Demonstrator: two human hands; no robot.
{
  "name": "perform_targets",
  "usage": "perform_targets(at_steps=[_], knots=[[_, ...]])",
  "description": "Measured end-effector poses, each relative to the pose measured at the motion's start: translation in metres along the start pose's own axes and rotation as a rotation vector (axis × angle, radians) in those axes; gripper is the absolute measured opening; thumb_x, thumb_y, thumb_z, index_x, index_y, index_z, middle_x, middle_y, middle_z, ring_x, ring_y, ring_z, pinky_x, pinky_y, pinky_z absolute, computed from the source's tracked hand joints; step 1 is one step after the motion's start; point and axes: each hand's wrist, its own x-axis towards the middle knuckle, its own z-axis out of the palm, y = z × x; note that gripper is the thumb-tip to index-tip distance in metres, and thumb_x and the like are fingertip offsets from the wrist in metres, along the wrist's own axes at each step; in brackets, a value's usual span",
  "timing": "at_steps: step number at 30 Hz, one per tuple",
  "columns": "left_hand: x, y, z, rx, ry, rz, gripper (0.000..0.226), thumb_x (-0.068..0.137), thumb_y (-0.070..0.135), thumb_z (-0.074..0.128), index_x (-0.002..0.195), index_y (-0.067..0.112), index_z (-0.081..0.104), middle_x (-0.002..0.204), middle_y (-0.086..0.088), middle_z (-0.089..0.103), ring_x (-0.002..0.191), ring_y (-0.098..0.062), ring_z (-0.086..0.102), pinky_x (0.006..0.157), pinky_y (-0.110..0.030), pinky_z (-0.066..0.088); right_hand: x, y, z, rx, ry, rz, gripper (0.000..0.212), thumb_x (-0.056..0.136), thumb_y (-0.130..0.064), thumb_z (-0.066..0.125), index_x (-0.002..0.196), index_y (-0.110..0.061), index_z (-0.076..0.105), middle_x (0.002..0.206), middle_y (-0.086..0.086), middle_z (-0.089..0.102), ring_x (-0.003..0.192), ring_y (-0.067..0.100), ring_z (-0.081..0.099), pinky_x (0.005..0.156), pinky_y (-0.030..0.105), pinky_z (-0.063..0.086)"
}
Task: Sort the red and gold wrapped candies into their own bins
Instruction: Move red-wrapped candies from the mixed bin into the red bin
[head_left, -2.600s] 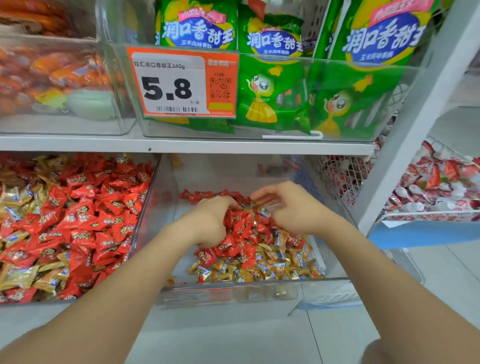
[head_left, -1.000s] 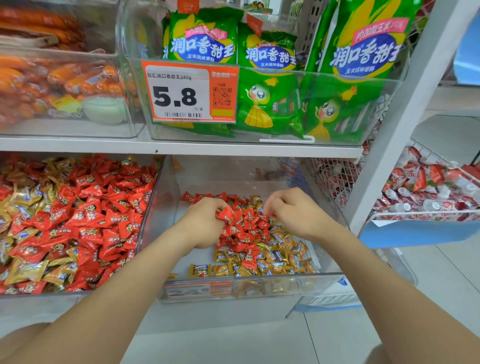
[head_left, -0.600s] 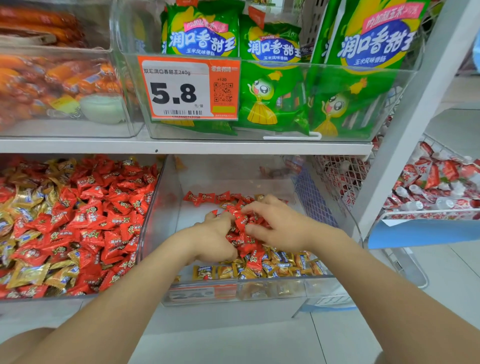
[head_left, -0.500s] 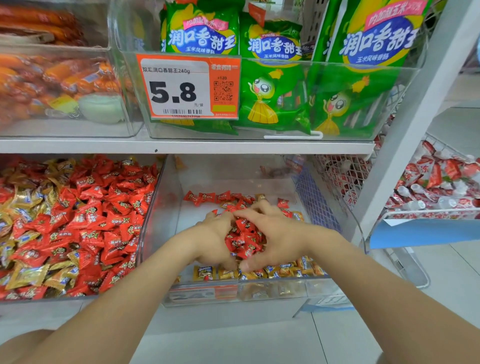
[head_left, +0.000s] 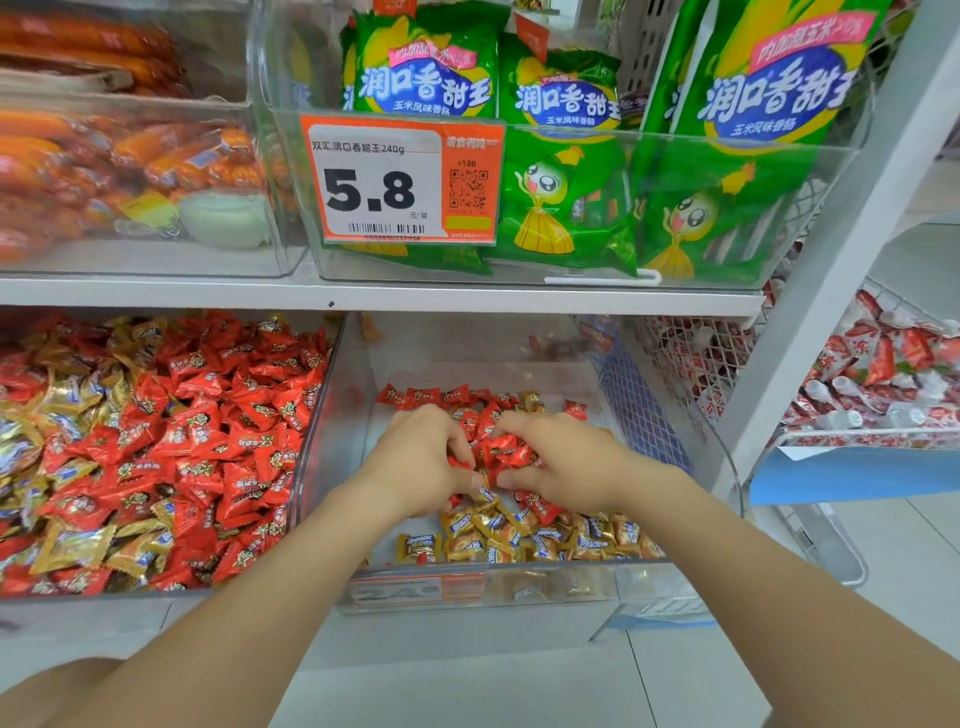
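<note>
Both hands are inside the clear middle bin (head_left: 582, 587) on the lower shelf. My left hand (head_left: 421, 460) and my right hand (head_left: 558, 462) face each other with curled fingers and grip a clump of red wrapped candies (head_left: 501, 449) between them. More red candies (head_left: 431, 397) lie at the back of this bin. Gold wrapped candies (head_left: 540, 540) lie along its front. The left bin (head_left: 93, 597) holds a large mixed heap of red candies (head_left: 223, 431) and gold candies (head_left: 72, 545).
Above, a clear bin with green snack bags (head_left: 571, 171) carries an orange price tag (head_left: 400, 182) reading 5.8. Packed sausages (head_left: 119, 166) fill the upper left bin. A white shelf post (head_left: 831, 260) stands to the right, beside a wire basket (head_left: 883, 436) of red-and-white sweets.
My hands have moved together from apart and closed around a clump of red candies in the middle bin. The camera view has shifted only slightly.
</note>
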Motion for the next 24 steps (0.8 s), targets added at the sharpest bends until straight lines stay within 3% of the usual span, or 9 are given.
perform_targets(at_steps=[2, 4, 7, 9, 12, 15, 17, 20, 24], knots=[[-0.002, -0.001, -0.003, -0.001, 0.068, 0.027, 0.014, 0.082, 0.023, 0.090, 0.075, 0.020, 0.078, 0.081, 0.003, 0.073, 0.070, -0.019, 0.074, 0.074, -0.040, 0.064, -0.008, -0.001, -0.008, 0.139, 0.075, 0.023, 0.029, 0.096, -0.048, 0.071, 0.116, -0.037, 0.055, 0.099, -0.012, 0.066, 0.088, 0.013, 0.062, 0.083, 0.039, 0.051], [-0.004, -0.001, -0.006, -0.033, 0.132, 0.049, 0.019, 0.086, 0.026, 0.087, 0.072, 0.024, 0.074, 0.087, 0.006, 0.072, 0.081, -0.020, 0.070, 0.082, -0.043, 0.061, -0.016, -0.004, -0.016, 0.312, 0.132, 0.082, 0.032, 0.097, -0.047, 0.072, 0.122, -0.032, 0.059, 0.095, -0.013, 0.067, 0.087, 0.012, 0.064, 0.080, 0.034, 0.049], [-0.012, 0.006, -0.013, -0.062, 0.218, 0.077, 0.018, 0.093, 0.024, 0.079, 0.078, 0.022, 0.069, 0.084, 0.005, 0.074, 0.069, -0.015, 0.071, 0.078, -0.037, 0.060, -0.024, -0.014, -0.023, 0.757, 0.149, 0.153, 0.026, 0.099, -0.036, 0.072, 0.111, -0.014, 0.065, 0.080, 0.000, 0.065, 0.070, 0.020, 0.057, 0.060, 0.030, 0.041], [-0.024, 0.015, -0.021, -0.131, 0.234, 0.092, 0.013, 0.096, 0.021, 0.076, 0.085, 0.020, 0.068, 0.084, 0.001, 0.074, 0.060, -0.012, 0.072, 0.068, -0.029, 0.060, -0.028, -0.024, -0.028, 0.908, 0.162, 0.184, 0.026, 0.101, -0.032, 0.070, 0.104, -0.007, 0.064, 0.077, 0.010, 0.063, 0.059, 0.024, 0.045, 0.048, 0.028, 0.030], [-0.048, 0.024, -0.037, -0.164, 0.279, 0.151, 0.011, 0.095, 0.023, 0.076, 0.088, 0.025, 0.068, 0.091, 0.006, 0.072, 0.055, -0.004, 0.071, 0.063, -0.021, 0.056, -0.035, -0.043, -0.035, 1.081, 0.152, 0.210, 0.025, 0.102, -0.032, 0.067, 0.095, -0.009, 0.060, 0.072, 0.012, 0.061, 0.046, 0.016, 0.030, 0.048, 0.026, 0.016], [-0.073, 0.022, -0.060, -0.141, 0.362, 0.257, 0.012, 0.092, 0.027, 0.080, 0.088, 0.030, 0.069, 0.083, 0.012, 0.069, 0.062, -0.001, 0.071, 0.068, -0.018, 0.052, -0.039, -0.072, -0.036, 1.203, 0.156, 0.192, 0.027, 0.100, -0.034, 0.067, 0.095, -0.008, 0.059, 0.072, 0.011, 0.059, 0.044, 0.016, 0.028, 0.046, 0.023, 0.016], [-0.087, 0.011, -0.078, -0.073, 0.449, 0.314, 0.012, 0.090, 0.029, 0.081, 0.089, 0.032, 0.069, 0.083, 0.014, 0.067, 0.072, -0.002, 0.068, 0.075, -0.024, 0.049, -0.036, -0.098, -0.031, 1.110, 0.257, 0.160, 0.028, 0.100, -0.034, 0.070, 0.095, -0.008, 0.062, 0.074, 0.009, 0.062, 0.047, 0.020, 0.040, 0.045, 0.028, 0.028], [-0.096, -0.020, -0.102, 0.044, 0.596, 0.324, 0.013, 0.087, 0.027, 0.082, 0.091, 0.031, 0.070, 0.086, 0.013, 0.065, 0.081, -0.007, 0.063, 0.079, -0.027, 0.042, -0.023, -0.140, -0.020, 0.709, 0.490, 0.020, 0.016, 0.096, -0.039, 0.072, 0.097, -0.024, 0.066, 0.072, -0.005, 0.068, 0.062, 0.013, 0.062, 0.060, 0.035, 0.051], [-0.079, -0.078, -0.137, 0.234, 0.676, 0.295, 0.016, 0.089, 0.022, 0.080, 0.103, 0.025, 0.072, 0.100, 0.004, 0.068, 0.098, -0.018, 0.064, 0.089, -0.033, 0.045, 0.012, -0.190, -0.006, 0.334, 0.544, -0.142, 0.023, 0.098, -0.050, 0.065, 0.112, -0.035, 0.054, 0.088, -0.012, 0.066, 0.083, 0.016, 0.064, 0.073, 0.041, 0.053]])
